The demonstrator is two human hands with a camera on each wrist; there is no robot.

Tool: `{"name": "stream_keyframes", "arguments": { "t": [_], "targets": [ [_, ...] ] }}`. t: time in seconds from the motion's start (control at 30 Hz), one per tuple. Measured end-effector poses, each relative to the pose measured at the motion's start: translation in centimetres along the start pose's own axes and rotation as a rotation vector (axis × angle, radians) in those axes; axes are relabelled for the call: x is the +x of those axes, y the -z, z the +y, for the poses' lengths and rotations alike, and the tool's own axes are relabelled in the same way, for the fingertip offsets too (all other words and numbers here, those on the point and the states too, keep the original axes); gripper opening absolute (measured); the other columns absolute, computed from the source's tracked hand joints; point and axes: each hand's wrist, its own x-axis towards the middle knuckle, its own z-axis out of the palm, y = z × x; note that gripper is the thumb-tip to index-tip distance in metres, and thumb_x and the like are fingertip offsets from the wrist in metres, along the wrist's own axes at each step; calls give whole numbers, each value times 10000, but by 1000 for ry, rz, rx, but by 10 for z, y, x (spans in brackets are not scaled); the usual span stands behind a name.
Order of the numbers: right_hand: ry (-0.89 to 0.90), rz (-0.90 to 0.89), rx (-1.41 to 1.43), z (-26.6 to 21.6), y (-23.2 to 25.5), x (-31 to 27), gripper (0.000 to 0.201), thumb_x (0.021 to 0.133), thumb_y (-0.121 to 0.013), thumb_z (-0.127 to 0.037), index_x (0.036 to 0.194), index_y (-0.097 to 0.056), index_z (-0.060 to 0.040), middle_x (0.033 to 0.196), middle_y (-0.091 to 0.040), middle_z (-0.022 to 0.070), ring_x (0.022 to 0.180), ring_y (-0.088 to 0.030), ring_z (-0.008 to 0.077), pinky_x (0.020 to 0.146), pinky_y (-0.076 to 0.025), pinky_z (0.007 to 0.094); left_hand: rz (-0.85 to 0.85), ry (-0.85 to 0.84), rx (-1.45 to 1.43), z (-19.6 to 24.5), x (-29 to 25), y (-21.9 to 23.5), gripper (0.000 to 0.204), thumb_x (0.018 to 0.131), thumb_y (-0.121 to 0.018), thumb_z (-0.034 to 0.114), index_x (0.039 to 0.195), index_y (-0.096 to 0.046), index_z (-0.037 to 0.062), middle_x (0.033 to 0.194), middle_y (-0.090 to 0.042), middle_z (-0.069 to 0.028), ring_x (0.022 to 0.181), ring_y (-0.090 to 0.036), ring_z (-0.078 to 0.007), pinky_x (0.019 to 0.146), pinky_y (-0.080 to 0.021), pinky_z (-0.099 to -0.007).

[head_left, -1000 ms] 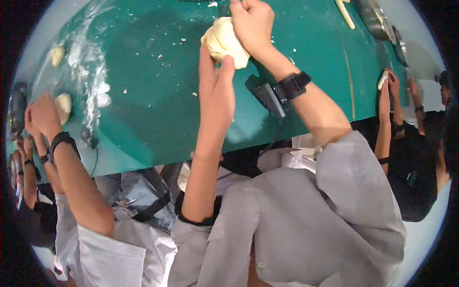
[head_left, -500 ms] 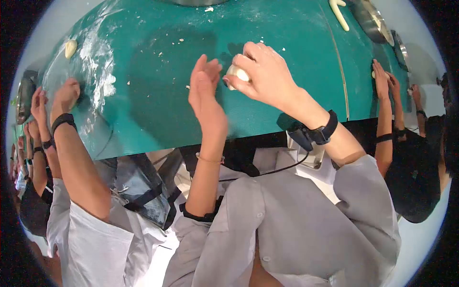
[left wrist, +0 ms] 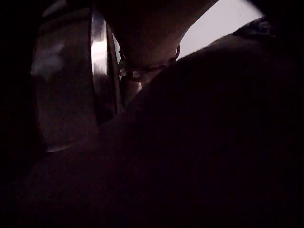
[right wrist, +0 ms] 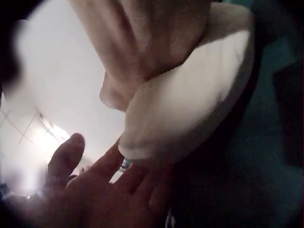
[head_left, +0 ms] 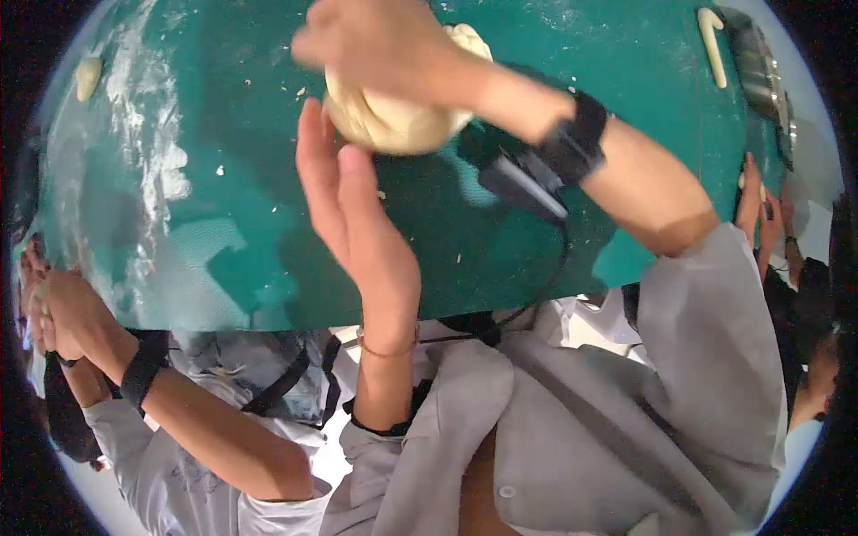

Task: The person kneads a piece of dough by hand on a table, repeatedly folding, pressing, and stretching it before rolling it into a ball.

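A large lump of pale dough point(head_left: 389, 125) sits above the green table in the head view, its surface folded and smooth in parts. My right hand point(head_left: 380, 49) lies over the dough with bent, motion-blurred fingers, its fingertips partly hidden. In the right wrist view, the right hand point(right wrist: 147, 38) presses against the dough point(right wrist: 190, 99) from above. My left hand point(head_left: 366, 232) is at the near side, fingers and thumb extended, fingertips right at the dough's edge. Below the dough in the right wrist view are the left hand's spread fingers point(right wrist: 114, 185). The left wrist view is mostly dark.
White flour point(head_left: 143, 107) streaks the green table point(head_left: 241, 223) at left, near a small dough piece point(head_left: 88, 79). Another person's hands point(head_left: 67, 308) work at the left edge. A dough strip point(head_left: 712, 49) lies beside a metal bowl point(head_left: 760, 71) at far right. Small crumbs are scattered about.
The right hand has moved left and away from my body with the dough, which looks larger now. The left hand's fingers have come up against the dough again after being apart from it.
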Motion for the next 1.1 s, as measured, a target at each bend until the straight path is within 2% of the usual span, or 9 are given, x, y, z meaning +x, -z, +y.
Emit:
{"name": "stream_keyframes", "arguments": {
  "t": [0.13,0.23,0.33,0.47,0.53,0.57,0.67,0.9,1.1],
  "targets": [
    [234,452,296,57,-14,47,199,761,-564,-86,598,-528,23,583,-527,190,537,-534,307,537,-406,398,-151,44,73,13,11,-18,613,1007,-463,239,1460,-197,-78,1417,-390,-238,1263,-446,-250,1082,-309,-348],
    [-222,583,909,45,-4,21,260,834,-545,-108,609,-551,22,575,-557,176,521,-545,302,518,-400,384,-165,-72,236,24,21,-31,647,998,-470,333,1435,-238,-85,1356,-447,-234,1231,-465,-239,1052,-339,-329],
    [-18,726,284,12,12,-49,182,747,-569,-214,672,-594,-51,715,-611,161,672,-579,375,591,-423,445,-147,-110,342,29,26,-46,613,983,-467,423,1328,-441,-83,1227,-573,-207,1120,-546,-231,981,-405,-322],
    [-449,721,878,-21,31,-107,246,866,-524,-161,670,-521,-12,628,-516,132,594,-500,198,568,-399,352,-302,-62,480,38,18,-64,564,963,-478,465,1039,-670,-60,931,-693,-167,884,-636,-211,818,-484,-326],
    [-364,740,849,-19,37,-120,259,900,-492,-160,693,-503,-4,631,-496,124,614,-466,158,570,-391,338,-338,-126,672,45,2,-74,522,961,-489,443,1009,-675,-43,878,-689,-173,838,-640,-197,771,-495,-328],
    [-321,746,835,-17,38,-126,266,917,-476,-159,704,-494,0,632,-486,120,624,-449,138,570,-386,331,-340,-205,779,47,-3,-77,458,939,-514,413,994,-689,-6,888,-700,-199,808,-678,-372,727,-524,-386],
    [-177,644,719,-11,45,-143,193,905,-470,-140,779,-507,3,678,-517,116,660,-488,152,599,-411,337,-392,-498,887,31,-8,-69,434,962,-491,400,990,-677,9,833,-669,-218,804,-685,-329,731,-511,-393],
    [-216,385,634,-35,86,-181,92,894,-519,-90,907,-545,-3,816,-580,103,774,-543,147,707,-458,294,-508,-223,836,42,-37,-71,423,925,-529,399,1097,-654,34,919,-686,-210,859,-661,-394,743,-518,-449],
    [-210,421,652,-4,94,-184,137,901,-521,-108,889,-605,0,793,-614,45,764,-562,104,696,-458,263,-443,-556,982,17,-53,-57,316,888,-567,324,989,-663,41,929,-649,-168,850,-625,-358,739,-506,-444]
  ]
}}
